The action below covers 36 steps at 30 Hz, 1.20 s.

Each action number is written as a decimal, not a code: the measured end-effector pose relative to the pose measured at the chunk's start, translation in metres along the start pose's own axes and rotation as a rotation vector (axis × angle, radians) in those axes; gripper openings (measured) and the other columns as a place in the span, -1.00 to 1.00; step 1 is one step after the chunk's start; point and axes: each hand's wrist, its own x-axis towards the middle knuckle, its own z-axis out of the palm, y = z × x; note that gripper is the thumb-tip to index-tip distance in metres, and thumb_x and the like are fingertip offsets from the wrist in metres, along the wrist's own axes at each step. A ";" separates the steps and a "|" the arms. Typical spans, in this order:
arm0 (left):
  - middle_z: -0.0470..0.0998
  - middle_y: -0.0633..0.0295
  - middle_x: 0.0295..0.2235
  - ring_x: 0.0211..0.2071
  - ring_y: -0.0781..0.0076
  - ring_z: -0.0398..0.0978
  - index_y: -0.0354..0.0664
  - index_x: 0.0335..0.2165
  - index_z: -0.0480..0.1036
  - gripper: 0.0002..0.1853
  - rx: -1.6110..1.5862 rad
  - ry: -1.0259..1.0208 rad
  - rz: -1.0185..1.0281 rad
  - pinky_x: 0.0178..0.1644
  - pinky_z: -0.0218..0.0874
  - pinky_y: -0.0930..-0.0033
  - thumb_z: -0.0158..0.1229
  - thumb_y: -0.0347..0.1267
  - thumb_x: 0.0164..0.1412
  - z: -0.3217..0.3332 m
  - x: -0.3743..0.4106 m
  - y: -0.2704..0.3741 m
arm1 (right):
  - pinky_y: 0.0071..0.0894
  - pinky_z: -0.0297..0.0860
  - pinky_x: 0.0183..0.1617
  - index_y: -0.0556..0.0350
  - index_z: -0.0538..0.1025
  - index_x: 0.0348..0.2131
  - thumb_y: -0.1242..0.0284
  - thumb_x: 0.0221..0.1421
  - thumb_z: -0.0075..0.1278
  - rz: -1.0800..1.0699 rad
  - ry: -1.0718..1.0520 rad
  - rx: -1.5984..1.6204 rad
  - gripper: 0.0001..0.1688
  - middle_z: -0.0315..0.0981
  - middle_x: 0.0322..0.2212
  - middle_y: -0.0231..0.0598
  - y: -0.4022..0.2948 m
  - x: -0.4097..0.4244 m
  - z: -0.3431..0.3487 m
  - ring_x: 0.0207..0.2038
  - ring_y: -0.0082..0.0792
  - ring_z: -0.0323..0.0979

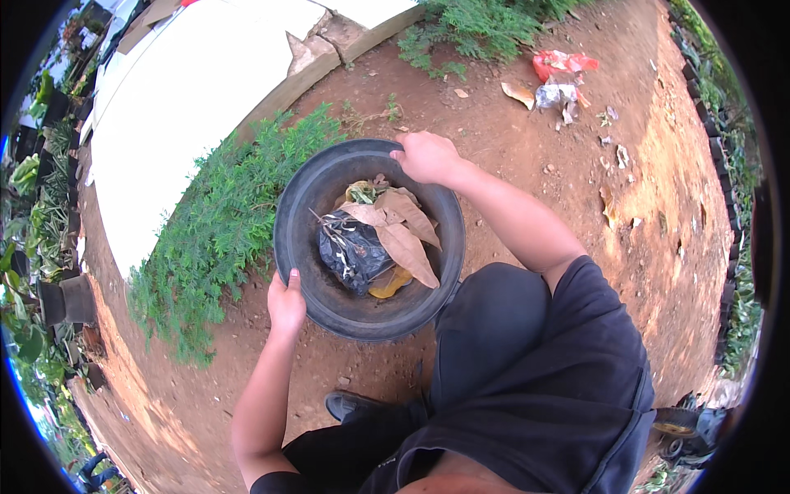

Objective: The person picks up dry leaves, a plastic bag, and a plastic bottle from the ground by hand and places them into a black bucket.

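A round black plastic basin or pot [300,204] is held in front of my body, its mouth facing up at me. My left hand [287,302] grips its rim at the lower left, thumb on top. On the far right side of the same rim, my right hand [429,157] has hold with the fingers curled over the edge. Inside lie dry brown leaves [404,247], a crumpled black plastic bag [352,250], a yellow leaf [390,283] and some wilted green bits [365,193]. The basin's underside is hidden.
Feathery green plants [228,216] grow along a raised concrete edge [296,86] at the left. Red and silvery plastic litter [558,83] and dry leaves are scattered on the bare soil [518,142]. Potted plants [68,299] line the left; a wheeled vehicle [685,429] stands lower right.
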 end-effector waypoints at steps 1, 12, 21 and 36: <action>0.49 0.05 -0.22 -0.17 0.34 0.42 -0.35 -0.10 0.31 -0.69 0.050 0.008 -0.011 -0.05 0.16 0.38 -0.11 -0.39 0.23 0.005 0.001 0.006 | -0.10 0.32 -0.10 0.08 0.46 -0.21 0.25 0.10 -0.17 0.000 0.010 -0.019 -0.64 0.46 -0.28 -0.03 0.003 0.002 -0.002 -0.15 -0.07 0.40; 0.48 0.04 -0.20 -0.16 0.26 0.43 -0.35 -0.11 0.32 -0.71 0.007 -0.069 -0.062 -0.04 0.15 0.35 -0.10 -0.44 0.21 0.023 0.038 0.016 | -0.09 0.33 -0.13 0.13 0.43 -0.20 0.28 0.12 -0.18 0.004 0.038 -0.012 -0.65 0.46 -0.31 -0.01 0.028 0.028 -0.007 -0.18 -0.05 0.42; 0.48 0.02 -0.24 -0.25 0.30 0.45 -0.43 -0.18 0.34 -0.74 0.053 0.125 -0.081 -0.12 0.21 0.36 -0.04 -0.46 0.18 0.039 0.045 0.047 | -0.03 0.33 -0.20 0.21 0.42 -0.21 0.35 0.06 -0.12 -0.019 0.098 0.109 -0.67 0.45 -0.42 0.12 0.029 0.028 0.003 -0.29 0.05 0.43; 0.53 0.00 -0.38 -0.35 0.16 0.49 -0.36 -0.28 0.42 -0.78 0.220 0.273 0.044 -0.22 0.24 0.29 0.12 -0.50 0.03 0.044 0.041 0.039 | -0.20 0.29 -0.09 0.24 0.41 -0.20 0.21 0.02 -0.06 0.029 -0.016 0.483 -0.53 0.44 -0.32 0.09 0.043 0.035 0.003 -0.19 -0.01 0.40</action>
